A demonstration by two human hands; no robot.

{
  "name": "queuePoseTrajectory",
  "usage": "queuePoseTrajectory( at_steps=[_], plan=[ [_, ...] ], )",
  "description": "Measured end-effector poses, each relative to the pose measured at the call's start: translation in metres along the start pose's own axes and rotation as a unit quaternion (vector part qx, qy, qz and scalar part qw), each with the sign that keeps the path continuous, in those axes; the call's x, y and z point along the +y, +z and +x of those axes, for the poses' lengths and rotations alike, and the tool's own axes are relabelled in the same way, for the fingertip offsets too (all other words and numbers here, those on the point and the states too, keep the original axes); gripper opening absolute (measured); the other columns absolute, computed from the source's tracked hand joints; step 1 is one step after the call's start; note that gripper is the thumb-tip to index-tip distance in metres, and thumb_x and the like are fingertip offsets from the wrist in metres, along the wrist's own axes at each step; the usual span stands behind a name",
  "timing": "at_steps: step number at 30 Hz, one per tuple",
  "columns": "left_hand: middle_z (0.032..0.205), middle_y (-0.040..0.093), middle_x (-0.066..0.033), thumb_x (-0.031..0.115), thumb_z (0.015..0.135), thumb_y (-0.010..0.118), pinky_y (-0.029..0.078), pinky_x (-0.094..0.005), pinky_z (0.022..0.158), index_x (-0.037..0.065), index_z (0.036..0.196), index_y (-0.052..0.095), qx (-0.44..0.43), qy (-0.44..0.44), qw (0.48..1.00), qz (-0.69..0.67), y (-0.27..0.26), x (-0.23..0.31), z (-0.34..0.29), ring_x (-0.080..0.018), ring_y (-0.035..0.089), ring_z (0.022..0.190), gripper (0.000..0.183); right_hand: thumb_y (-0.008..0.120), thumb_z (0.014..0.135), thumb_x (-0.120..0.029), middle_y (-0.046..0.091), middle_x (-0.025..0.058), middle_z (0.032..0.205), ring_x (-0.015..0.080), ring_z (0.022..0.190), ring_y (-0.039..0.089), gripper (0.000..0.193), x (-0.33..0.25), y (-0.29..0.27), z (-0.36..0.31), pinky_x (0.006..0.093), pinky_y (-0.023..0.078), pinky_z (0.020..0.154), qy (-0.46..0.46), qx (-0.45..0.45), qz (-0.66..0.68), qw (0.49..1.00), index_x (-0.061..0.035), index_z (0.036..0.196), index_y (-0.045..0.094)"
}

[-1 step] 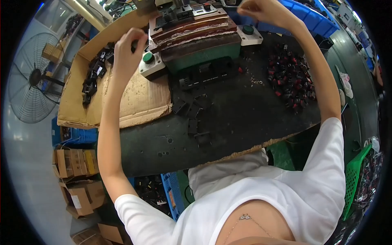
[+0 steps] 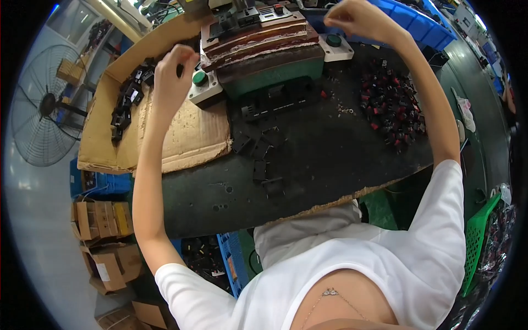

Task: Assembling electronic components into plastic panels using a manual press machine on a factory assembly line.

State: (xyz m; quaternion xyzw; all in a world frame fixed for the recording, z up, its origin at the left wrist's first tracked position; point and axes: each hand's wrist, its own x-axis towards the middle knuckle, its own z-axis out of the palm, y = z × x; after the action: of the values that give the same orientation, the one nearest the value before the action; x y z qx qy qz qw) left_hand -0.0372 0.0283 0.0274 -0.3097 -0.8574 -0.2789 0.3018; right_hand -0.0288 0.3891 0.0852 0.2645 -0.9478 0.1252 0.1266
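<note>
- Machine (image 2: 264,58): squat block, far middle of the desk (image 2: 330,159). Green base, thick reddish-brown layers stacked on it, ragged whitish seams between them.
- On top of it: black fixture (image 2: 239,21), silver plate (image 2: 274,14) beside that.
- Left button box (image 2: 208,99) and right button box (image 2: 341,52) stood one at each side of the machine; both pale, each with a round green button (image 2: 199,78), the right one darker.
- My left hand (image 2: 168,80): just beside the left button box, loosely curled, partly open, gap showing between thumb and fingers. Couldn't tell if it touched the box.
- My right hand (image 2: 356,21): just above the right button box in view, fingers bent, looked narrow; palm hidden, couldn't tell if it held anything.
- Long black housing (image 2: 272,105) lay in front of the green base, small white markings on it.
- Loose black parts (image 2: 259,170) nearer me; red-and-black parts (image 2: 388,104) heaped at right; cardboard (image 2: 195,132) at left, more black pieces in it.
- Versus earlier frame: both hands sat slightly lower, right fingertips also a touch further right. Both buttons uncovered in both. Machine, housing, loose parts, heap: same spots.
</note>
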Motion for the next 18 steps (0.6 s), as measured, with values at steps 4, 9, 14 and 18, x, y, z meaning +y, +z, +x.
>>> queuePoseTrajectory(
  at_steps=[4,9,14,18],
  plan=[
    [0.077,0.063,-0.0103,0.014,0.082,0.061,0.043,-0.0344,0.075,0.004,0.085,0.053,-0.022,-0.049,0.997,0.048,-0.001,0.015,-0.027,-0.0256,0.060,0.078,0.014,0.064,0.081,-0.015,0.058,0.0102,0.057,0.0143,0.045,0.054,0.020,0.029,0.031,-0.016,0.0266,0.045,0.047,0.010,-0.057,0.081,0.995,0.0051,0.077,0.064],
    [0.073,0.061,-0.0087,0.013,0.081,0.062,0.039,-0.0363,0.080,0.004,0.084,0.052,-0.019,-0.004,0.995,0.099,0.003,0.011,-0.033,-0.0261,0.059,0.075,0.013,0.064,0.082,-0.016,0.049,0.0054,0.043,0.0106,0.037,0.048,0.033,0.038,0.041,-0.002,0.0234,0.039,0.041,-0.020,-0.043,0.004,0.999,0.0071,0.059,0.056],
    [0.072,0.060,-0.0104,0.007,0.079,0.061,0.043,-0.0353,0.072,0.002,0.081,0.051,-0.018,-0.031,0.998,0.058,0.006,0.009,-0.031,-0.0261,0.060,0.073,0.012,0.062,0.077,-0.017,0.059,0.0105,0.052,0.0188,0.043,0.056,0.019,0.036,0.029,0.005,0.0304,0.044,0.044,-0.034,-0.138,0.081,0.987,0.0008,0.072,0.067],
    [0.073,0.060,-0.0113,0.004,0.078,0.060,0.044,-0.0350,0.069,0.001,0.081,0.050,-0.015,-0.026,0.999,0.033,0.006,0.005,-0.030,-0.0261,0.060,0.072,0.011,0.061,0.078,-0.012,0.058,0.0082,0.050,0.0122,0.039,0.053,0.018,0.025,0.023,0.002,0.0267,0.042,0.041,0.009,-0.167,0.120,0.979,0.0042,0.072,0.066]
  ],
)
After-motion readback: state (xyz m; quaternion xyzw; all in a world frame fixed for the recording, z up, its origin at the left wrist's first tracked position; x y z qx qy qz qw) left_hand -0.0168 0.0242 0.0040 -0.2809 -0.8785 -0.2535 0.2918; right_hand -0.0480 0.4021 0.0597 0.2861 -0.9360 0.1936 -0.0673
